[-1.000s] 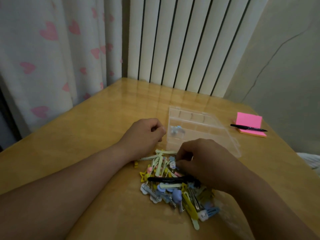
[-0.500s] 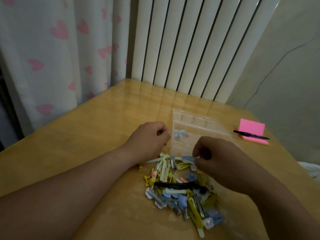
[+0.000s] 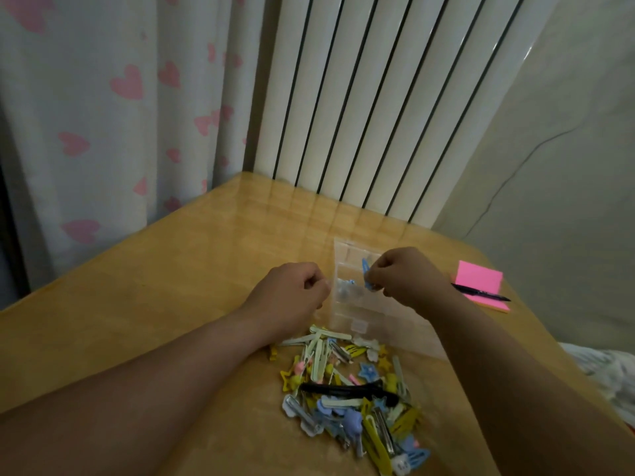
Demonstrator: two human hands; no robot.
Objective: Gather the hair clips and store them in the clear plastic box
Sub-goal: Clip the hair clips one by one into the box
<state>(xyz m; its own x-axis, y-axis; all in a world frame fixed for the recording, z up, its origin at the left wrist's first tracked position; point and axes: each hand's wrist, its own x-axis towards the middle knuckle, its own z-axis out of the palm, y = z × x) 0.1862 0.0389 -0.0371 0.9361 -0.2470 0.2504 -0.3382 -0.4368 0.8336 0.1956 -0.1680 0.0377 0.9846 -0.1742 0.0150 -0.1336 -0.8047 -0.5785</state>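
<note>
From the head camera, the clear plastic box (image 3: 357,304) lies open on the wooden table (image 3: 154,286), and everything else is placed around it. The right hand (image 3: 407,274) hangs over the box's middle compartments, fingers curled tight, pinching a blue hair clip (image 3: 367,273) that points upward from the fingertips. The left hand (image 3: 292,290) is at the box's left edge, curled into a loose fist against the wall; whether it grips anything cannot be told. Inside the box, in a compartment beside that left edge, a few small blue and clear clips (image 3: 345,286) already lie.

On the near side of the box, touching its front edge, spreads the pile of hair clips (image 3: 350,389): pale green, yellow, blue and pink ones tangled together, with a long black clip (image 3: 347,389) lying across the middle.

To the right of the box, well apart from it, sits a pink sticky-note pad (image 3: 479,280) with a black pen (image 3: 481,293) resting across it. Beyond the box, past the table's far edge, stand a white radiator (image 3: 378,97) and a heart-patterned curtain (image 3: 120,115).
</note>
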